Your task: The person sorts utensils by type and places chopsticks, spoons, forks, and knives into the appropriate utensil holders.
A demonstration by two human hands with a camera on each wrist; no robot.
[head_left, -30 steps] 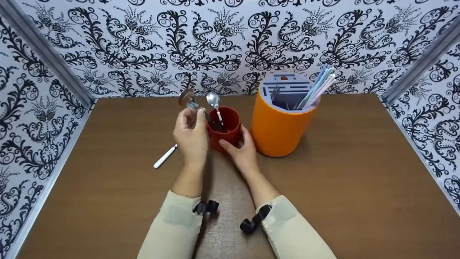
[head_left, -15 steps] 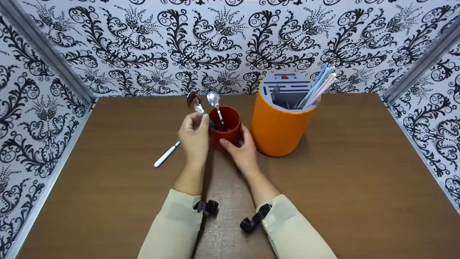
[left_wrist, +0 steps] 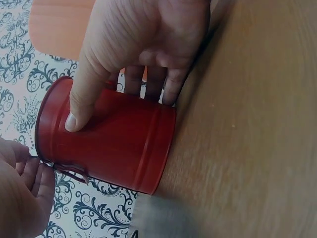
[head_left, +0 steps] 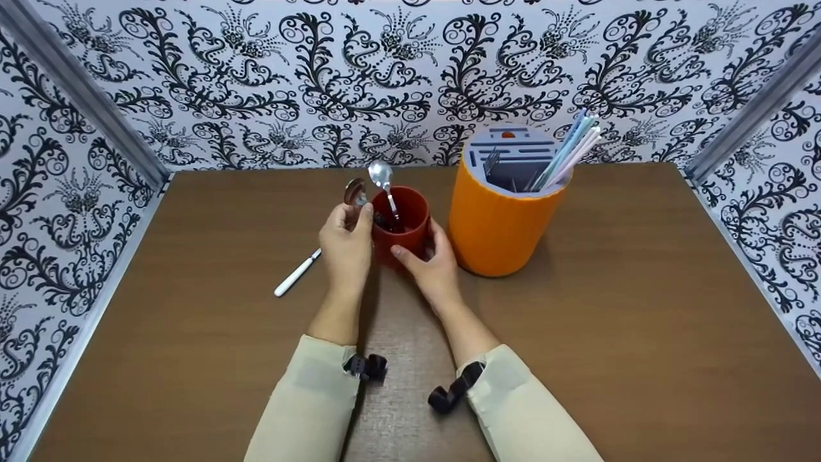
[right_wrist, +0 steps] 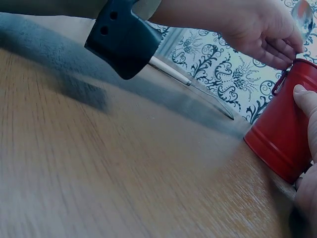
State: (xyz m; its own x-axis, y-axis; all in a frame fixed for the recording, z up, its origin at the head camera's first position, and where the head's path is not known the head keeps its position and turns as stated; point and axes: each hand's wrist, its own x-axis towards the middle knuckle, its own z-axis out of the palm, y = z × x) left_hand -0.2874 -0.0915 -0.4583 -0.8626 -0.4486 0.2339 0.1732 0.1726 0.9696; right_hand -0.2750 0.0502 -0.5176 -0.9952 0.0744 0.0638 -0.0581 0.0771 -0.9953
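Near the middle of the table stands a red metal cup [head_left: 403, 240] with a small side handle [left_wrist: 72, 172]. My right hand [head_left: 433, 266] grips its right side, thumb across the front wall, as the left wrist view also shows. At the cup's left rim, my left hand [head_left: 346, 240] pinches a metal spoon [head_left: 355, 191], bowl upward; its lower part is hidden by the fingers and rim. Another metal spoon [head_left: 380, 174] leans in the cup with its bowl above the rim. Dark shapes inside the cup are too small to tell.
A white-handled piece of cutlery [head_left: 294, 279] lies left of my left hand, its far end hidden in the head view. Right of the cup stands a tall orange holder [head_left: 503, 237] with forks and pastel sticks [head_left: 567, 157]. Patterned walls [head_left: 256, 83] enclose the table's back and sides.
My left hand has moved slightly right and down, and the spoon in it has sunk lower beside the cup's rim. The right hand keeps its hold on the cup.
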